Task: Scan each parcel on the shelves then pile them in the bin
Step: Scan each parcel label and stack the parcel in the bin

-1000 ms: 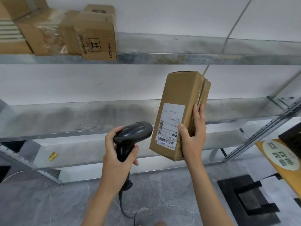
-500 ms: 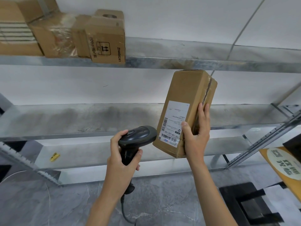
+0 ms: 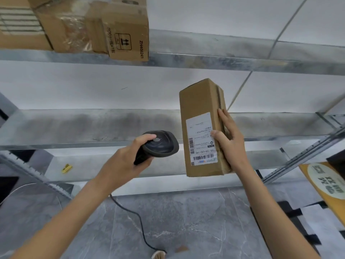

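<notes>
My right hand grips a tall brown cardboard parcel upright in front of the middle shelf, its white shipping label facing left. My left hand holds a black handheld barcode scanner, whose head points at the label from a short gap to the left. Its cable trails down toward the floor. Several more cardboard parcels sit on the top shelf at the upper left.
Metal shelves run across the view against a white wall. A small yellow scrap lies on the lowest shelf. At the right edge is a yellow-brown box with a round printed label. Grey marble floor lies below.
The parcel has turned more upright and its label now faces the scanner squarely. My left hand has tilted the scanner over toward the label. The view has shifted slightly.
</notes>
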A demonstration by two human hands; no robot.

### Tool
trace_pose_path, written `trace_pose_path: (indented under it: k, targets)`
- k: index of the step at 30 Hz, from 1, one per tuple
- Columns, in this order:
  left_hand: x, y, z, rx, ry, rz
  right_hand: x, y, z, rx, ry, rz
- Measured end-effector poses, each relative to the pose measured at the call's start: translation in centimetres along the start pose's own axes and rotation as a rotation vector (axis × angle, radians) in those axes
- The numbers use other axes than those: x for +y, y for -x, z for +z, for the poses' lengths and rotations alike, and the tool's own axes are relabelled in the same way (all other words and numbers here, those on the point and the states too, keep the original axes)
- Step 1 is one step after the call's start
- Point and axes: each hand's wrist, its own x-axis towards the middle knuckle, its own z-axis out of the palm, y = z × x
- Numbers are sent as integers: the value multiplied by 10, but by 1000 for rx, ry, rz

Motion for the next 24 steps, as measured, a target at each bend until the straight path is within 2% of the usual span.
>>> trace_pose_path:
  k: [5, 8, 24]
  targets:
    - [-5, -9, -5, -87, -197, 251, 3, 0, -4, -59, 37, 51]
    - [-3, -14, -4, -123, -243, 332, 3, 2, -3, -77, 42, 75]
    - [-1, -20, -4, -147, -241, 432, -6, 5, -2, -60, 14, 90]
